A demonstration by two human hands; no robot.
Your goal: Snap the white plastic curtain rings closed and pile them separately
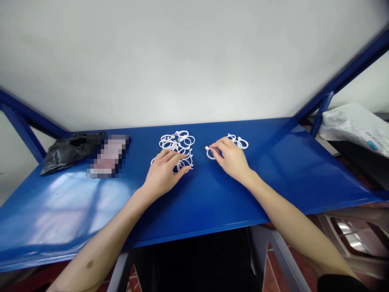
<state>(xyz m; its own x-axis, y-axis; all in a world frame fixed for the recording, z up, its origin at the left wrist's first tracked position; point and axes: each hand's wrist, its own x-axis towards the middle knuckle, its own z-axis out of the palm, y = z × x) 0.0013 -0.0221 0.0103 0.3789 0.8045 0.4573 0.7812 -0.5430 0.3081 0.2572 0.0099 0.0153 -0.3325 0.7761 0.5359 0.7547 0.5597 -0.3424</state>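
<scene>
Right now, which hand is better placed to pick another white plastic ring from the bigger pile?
Probably the left hand: it rests on the bigger pile of white plastic rings, while the right hand touches the smaller group.

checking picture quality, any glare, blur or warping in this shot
Head view: pale glare washes the blue shelf at its near left; wide-angle warping bows its edges; a pixelated block hides something left of the left hand; the white rings stay sharp.
</scene>
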